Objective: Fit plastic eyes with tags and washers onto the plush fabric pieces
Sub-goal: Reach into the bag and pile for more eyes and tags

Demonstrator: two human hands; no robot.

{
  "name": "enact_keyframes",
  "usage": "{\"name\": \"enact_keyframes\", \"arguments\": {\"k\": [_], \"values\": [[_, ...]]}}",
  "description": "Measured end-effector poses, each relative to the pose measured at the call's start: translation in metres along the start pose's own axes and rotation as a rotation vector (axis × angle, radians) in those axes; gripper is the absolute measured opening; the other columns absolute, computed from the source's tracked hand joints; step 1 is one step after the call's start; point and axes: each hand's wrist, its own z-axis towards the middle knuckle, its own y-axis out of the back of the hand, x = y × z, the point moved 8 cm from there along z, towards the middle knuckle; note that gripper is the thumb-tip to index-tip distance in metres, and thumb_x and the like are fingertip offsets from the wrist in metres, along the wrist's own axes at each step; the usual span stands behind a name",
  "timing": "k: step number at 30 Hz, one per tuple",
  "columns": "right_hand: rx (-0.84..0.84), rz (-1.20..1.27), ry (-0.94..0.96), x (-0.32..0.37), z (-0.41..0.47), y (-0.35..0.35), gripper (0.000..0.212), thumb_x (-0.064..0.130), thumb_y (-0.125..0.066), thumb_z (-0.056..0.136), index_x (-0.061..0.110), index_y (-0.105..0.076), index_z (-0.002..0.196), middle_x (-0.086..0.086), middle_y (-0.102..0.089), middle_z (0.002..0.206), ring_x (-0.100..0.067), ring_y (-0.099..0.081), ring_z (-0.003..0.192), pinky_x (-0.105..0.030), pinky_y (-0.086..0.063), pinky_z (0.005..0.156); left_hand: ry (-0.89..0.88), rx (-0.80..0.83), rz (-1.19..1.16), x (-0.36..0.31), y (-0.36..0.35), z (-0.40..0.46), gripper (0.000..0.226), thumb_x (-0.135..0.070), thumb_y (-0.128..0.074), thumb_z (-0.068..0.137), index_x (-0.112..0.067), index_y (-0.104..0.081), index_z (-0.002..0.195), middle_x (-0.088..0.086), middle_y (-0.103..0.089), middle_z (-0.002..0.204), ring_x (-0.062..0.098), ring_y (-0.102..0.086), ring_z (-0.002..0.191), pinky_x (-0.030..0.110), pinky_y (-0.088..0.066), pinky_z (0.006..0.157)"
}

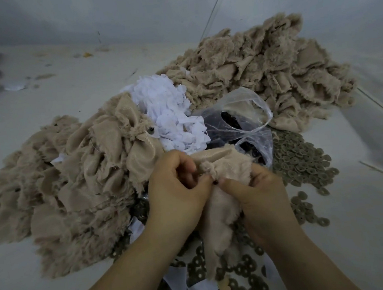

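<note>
Beige plush piece (218, 203): held above the desk (362, 232) at centre, between both hands, its lower end hanging over the washers.
Left hand (174, 189): fingers curled, pinching the piece's upper fold from the left.
Right hand (260, 194): thumb and fingers pinching the same fold from the right; thumb tips of the two hands nearly touching.
Eye: a small dark spot shows between the thumb tips; cannot tell what it is.
Left pile (70, 182): beige plush pieces heaped left of the hands; one dark eye (151, 130) shows on its top.
Far pile (260, 70): more beige pieces, behind and right.
Tags (170, 114): white heap between the two piles.
Bag (243, 124): clear plastic, dark contents, just behind the hands.
Washers (299, 158): grey-brown rings spread right of and below the hands.
</note>
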Motion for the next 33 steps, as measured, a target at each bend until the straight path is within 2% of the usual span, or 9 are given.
{"name": "enact_keyframes", "arguments": {"k": [3, 5, 8, 11, 17, 20, 22, 27, 33], "values": [[0.009, -0.052, 0.014, 0.006, -0.002, -0.002, 0.026, -0.004, -0.072, 0.083, 0.01, -0.072, 0.105, -0.011, -0.077, 0.096, -0.032, -0.073, 0.092, -0.05, -0.06, 0.081, -0.484, 0.019, 0.237, -0.038, -0.006, -0.012, 0.022, 0.008, -0.067, 0.079, -0.007, -0.068, 0.094, 0.003, -0.054, 0.108, 0.009, -0.055, 0.09, 0.015, -0.044, 0.079], [0.009, -0.062, 0.024, 0.009, -0.002, -0.001, 0.028, -0.001, -0.074, 0.083, 0.011, -0.07, 0.108, -0.011, -0.076, 0.097, -0.032, -0.073, 0.092, -0.047, -0.061, 0.078, -0.625, 0.069, 0.307, -0.043, -0.013, -0.019, 0.022, 0.004, -0.058, 0.087, -0.003, -0.074, 0.099, 0.007, -0.061, 0.117, 0.018, -0.059, 0.098, 0.02, -0.044, 0.09], [-0.018, -0.054, -0.002, 0.009, -0.003, 0.002, 0.044, 0.005, -0.078, 0.081, 0.02, -0.06, 0.119, 0.005, -0.077, 0.097, -0.017, -0.074, 0.088, -0.03, -0.06, 0.071, -0.586, 0.113, 0.327, -0.036, -0.014, -0.02, 0.028, -0.004, -0.051, 0.09, -0.004, -0.075, 0.103, 0.007, -0.069, 0.113, 0.02, -0.062, 0.101, 0.018, -0.042, 0.097], [-0.043, 0.013, -0.068, 0.005, -0.002, 0.005, 0.068, 0.003, -0.079, 0.081, 0.026, -0.049, 0.137, 0.0, -0.075, 0.11, -0.016, -0.074, 0.094, -0.038, -0.061, 0.08, -0.504, 0.111, 0.334, -0.029, -0.01, -0.02, 0.029, -0.014, -0.053, 0.092, -0.005, -0.07, 0.114, 0.005, -0.067, 0.115, 0.012, -0.059, 0.108, 0.02, -0.044, 0.1], [-0.035, 0.035, -0.098, 0.007, -0.004, 0.002, 0.048, -0.003, -0.071, 0.084, 0.016, -0.06, 0.126, -0.012, -0.075, 0.105, -0.031, -0.074, 0.093, -0.051, -0.06, 0.082, -0.601, 0.161, 0.343, -0.033, -0.011, -0.025, 0.024, -0.008, -0.062, 0.089, -0.001, -0.069, 0.111, 0.009, -0.059, 0.129, 0.017, -0.056, 0.116, 0.024, -0.042, 0.102], [-0.043, 0.065, -0.123, 0.004, -0.005, 0.001, 0.038, -0.001, -0.072, 0.084, 0.017, -0.064, 0.116, -0.013, -0.075, 0.105, -0.03, -0.074, 0.094, -0.042, -0.062, 0.077, -0.66, 0.228, 0.323, -0.032, -0.014, -0.025, 0.021, -0.001, -0.059, 0.091, 0.0, -0.068, 0.111, 0.008, -0.063, 0.129, 0.02, -0.059, 0.116, 0.033, -0.047, 0.099], [-0.07, 0.078, -0.142, 0.001, -0.005, 0.003, 0.043, -0.001, -0.072, 0.084, 0.019, -0.061, 0.121, -0.013, -0.073, 0.111, -0.029, -0.073, 0.097, -0.042, -0.062, 0.081, -0.694, 0.283, 0.32, -0.03, -0.018, -0.026, 0.024, -0.002, -0.056, 0.094, 0.002, -0.069, 0.114, 0.01, -0.066, 0.123, 0.024, -0.062, 0.112, 0.04, -0.051, 0.092], [-0.083, 0.062, -0.169, -0.001, -0.005, 0.005, 0.066, -0.003, -0.074, 0.082, 0.019, -0.047, 0.138, -0.014, -0.068, 0.121, -0.029, -0.072, 0.101, -0.05, -0.058, 0.09, -0.71, 0.322, 0.291, -0.026, -0.02, -0.024, 0.025, -0.003, -0.055, 0.096, 0.003, -0.069, 0.116, 0.014, -0.068, 0.118, 0.028, -0.065, 0.106, 0.041, -0.052, 0.087], [-0.057, -0.019, -0.171, 0.001, -0.004, 0.009, 0.067, -0.003, -0.075, 0.082, 0.022, -0.046, 0.137, -0.013, -0.072, 0.114, -0.031, -0.072, 0.101, -0.055, -0.056, 0.092, -0.721, 0.425, 0.215, -0.024, -0.022, -0.015, 0.024, 0.002, -0.061, 0.093, -0.003, -0.072, 0.113, 0.007, -0.069, 0.12, 0.022, -0.065, 0.109, 0.039, -0.052, 0.089]]}}
